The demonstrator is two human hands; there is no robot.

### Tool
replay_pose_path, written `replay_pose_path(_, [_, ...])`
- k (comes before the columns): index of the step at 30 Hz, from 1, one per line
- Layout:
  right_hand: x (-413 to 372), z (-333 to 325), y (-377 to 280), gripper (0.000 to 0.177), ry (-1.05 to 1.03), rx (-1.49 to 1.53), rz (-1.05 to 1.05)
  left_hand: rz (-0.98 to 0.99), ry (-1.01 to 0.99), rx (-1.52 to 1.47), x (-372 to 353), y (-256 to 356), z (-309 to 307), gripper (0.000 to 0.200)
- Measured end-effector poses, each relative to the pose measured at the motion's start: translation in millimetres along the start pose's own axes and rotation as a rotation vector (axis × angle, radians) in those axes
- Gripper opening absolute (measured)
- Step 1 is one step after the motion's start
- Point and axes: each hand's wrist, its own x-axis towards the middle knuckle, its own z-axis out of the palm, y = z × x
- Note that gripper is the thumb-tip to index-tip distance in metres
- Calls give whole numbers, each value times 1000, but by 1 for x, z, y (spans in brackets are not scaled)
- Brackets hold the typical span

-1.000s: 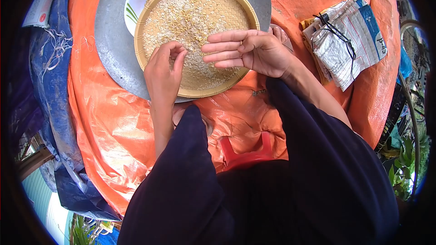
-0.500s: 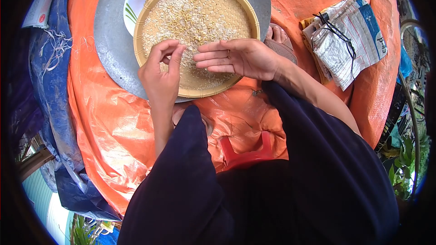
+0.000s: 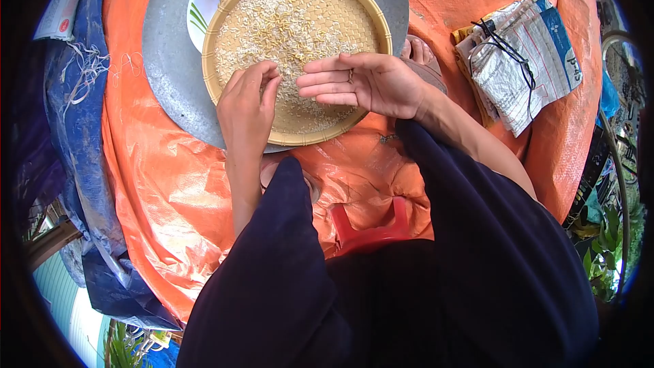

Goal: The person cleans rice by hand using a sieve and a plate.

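Note:
Below my hands is a round woven bamboo basket [image 3: 378, 13], with white rice grains [image 3: 253, 24] and yellow unhusked grains [image 3: 289, 20] scattered over its weave. My left hand [image 3: 248, 99] hovers at the near left part of the basket, fingers bent and thumb drawn close to the index fingertip. Whatever is in that pinch is too small to make out. Flat and palm up, my right hand [image 3: 371, 85] extends over the near right rim, its fingers stretched toward the left hand. A ring [image 3: 350, 76] shows on one finger. The hands do not touch.
Under the basket are a grey metal tray [image 3: 167, 68] and a white leaf-patterned plate [image 3: 197, 20], partly covered. Folded sacks [image 3: 518, 61] with a black cord lie right on the orange tarp [image 3: 163, 197]. A red plastic stool [image 3: 371, 232] is nearest me; blue sheeting [image 3: 82, 129] hangs left.
My left hand has rotated slightly, its back turned more toward me and its fingers bunched lower. The right hand has shifted a little to the right, still palm up.

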Motion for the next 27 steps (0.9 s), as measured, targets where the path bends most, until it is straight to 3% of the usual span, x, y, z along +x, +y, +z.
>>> replay_pose_path(5, [0,0,1,53,10,-34,11,-25,22,-59,0,0,0,23])
replay_pose_path(8, [1,2,2,53,55,-109,30,-177,51,-249,1,12,-3,19])
replay_pose_path(11, [3,3,5,53,100,-124,43,-197,41,-591,0,20,-3,17])
replay_pose_path(17, [3,4,4,48,98,-62,32,-254,142,-271,2,4,-9,20])
replay_pose_path(23, [2,2,4,47,103,-77,23,-71,25,-50,-1,2,-8,28])
replay_pose_path(27, [1,0,2,51,90,-107,11,-53,-6,-24,0,-1,-10,29])
